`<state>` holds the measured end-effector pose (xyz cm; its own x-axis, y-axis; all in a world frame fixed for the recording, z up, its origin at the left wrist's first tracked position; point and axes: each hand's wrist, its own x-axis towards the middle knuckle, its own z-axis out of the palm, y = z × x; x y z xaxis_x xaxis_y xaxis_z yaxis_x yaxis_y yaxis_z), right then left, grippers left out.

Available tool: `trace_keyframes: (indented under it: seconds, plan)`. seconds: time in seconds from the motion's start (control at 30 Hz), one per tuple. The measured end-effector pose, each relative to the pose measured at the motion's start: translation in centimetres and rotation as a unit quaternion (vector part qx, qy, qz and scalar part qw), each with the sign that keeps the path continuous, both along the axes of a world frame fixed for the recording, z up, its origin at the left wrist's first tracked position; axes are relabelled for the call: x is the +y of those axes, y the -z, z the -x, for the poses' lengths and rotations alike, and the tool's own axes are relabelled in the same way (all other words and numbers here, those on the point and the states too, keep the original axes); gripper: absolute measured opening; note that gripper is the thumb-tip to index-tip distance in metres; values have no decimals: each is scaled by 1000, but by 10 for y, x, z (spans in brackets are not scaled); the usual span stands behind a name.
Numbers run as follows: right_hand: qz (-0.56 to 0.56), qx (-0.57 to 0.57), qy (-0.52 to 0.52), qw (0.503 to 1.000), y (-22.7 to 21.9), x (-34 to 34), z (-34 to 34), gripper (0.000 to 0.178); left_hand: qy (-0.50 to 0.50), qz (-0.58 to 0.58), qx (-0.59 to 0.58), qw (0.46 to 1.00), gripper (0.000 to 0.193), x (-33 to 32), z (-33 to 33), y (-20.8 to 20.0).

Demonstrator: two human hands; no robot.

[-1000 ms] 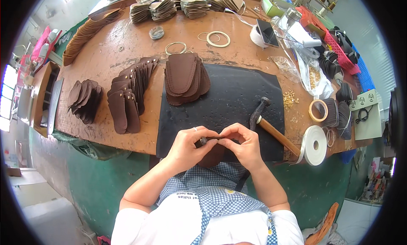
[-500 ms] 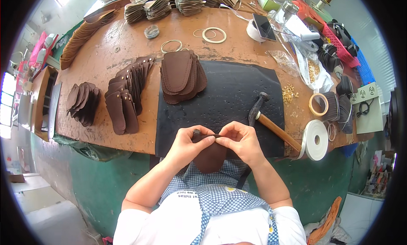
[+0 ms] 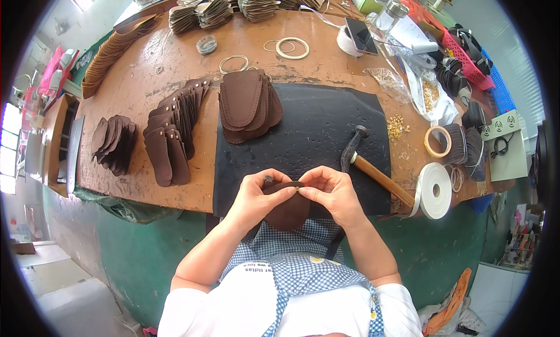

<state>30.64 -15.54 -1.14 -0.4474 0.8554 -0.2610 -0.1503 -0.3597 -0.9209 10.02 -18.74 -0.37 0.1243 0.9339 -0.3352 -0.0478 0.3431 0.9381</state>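
Observation:
Close to the table's front edge, a rounded brown leather piece [image 3: 290, 214] hangs between my hands. My left hand [image 3: 256, 192] pinches its upper edge with thumb and fingers. Opposite it, my right hand [image 3: 331, 192] pinches the same edge, the two thumb tips almost meeting. A tiny gold-coloured fitting [image 3: 298, 189] shows between the thumbs; its exact shape is too small to tell. Under my fingers a dark end of leather sticks up beside my left hand. A hammer [image 3: 382, 180] with a wooden handle lies right of my right hand on the black mat [image 3: 315, 127].
Stitched brown leather pieces [image 3: 242, 100] are stacked on the mat's left. Farther left lie strips with gold studs [image 3: 169, 141] and a plain brown pile [image 3: 114, 143]. Loose gold fittings [image 3: 396, 127], a tape roll [image 3: 437, 143] and a white reel [image 3: 434, 191] sit at right.
The leather piece has risen and tilted slightly between my fingers. The gold fitting now shows at my thumb tips. Both hands stay in nearly the same place.

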Motion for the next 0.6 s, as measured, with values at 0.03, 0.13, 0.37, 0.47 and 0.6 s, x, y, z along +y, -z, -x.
trace_keyframes:
  seconds: [0.03,0.13,0.37,0.47,0.6]
  plan:
    - [6,4,0,1000,0,0,0,20,1,0,1,1000,16,0,0,0]
    - [13,15,-3,1000,-1,1,-1,20,3,12,4,1000,15,1,1,1]
    - [-11,3,-6,1000,-1,1,0,18,-2,34,-14,999,14,4,1,5]
    - [-28,-8,-4,1000,-5,1,2,19,-6,60,-46,997,13,7,2,6]
    - [-7,2,-1,1000,-1,1,2,24,-13,74,-77,994,13,7,2,4]
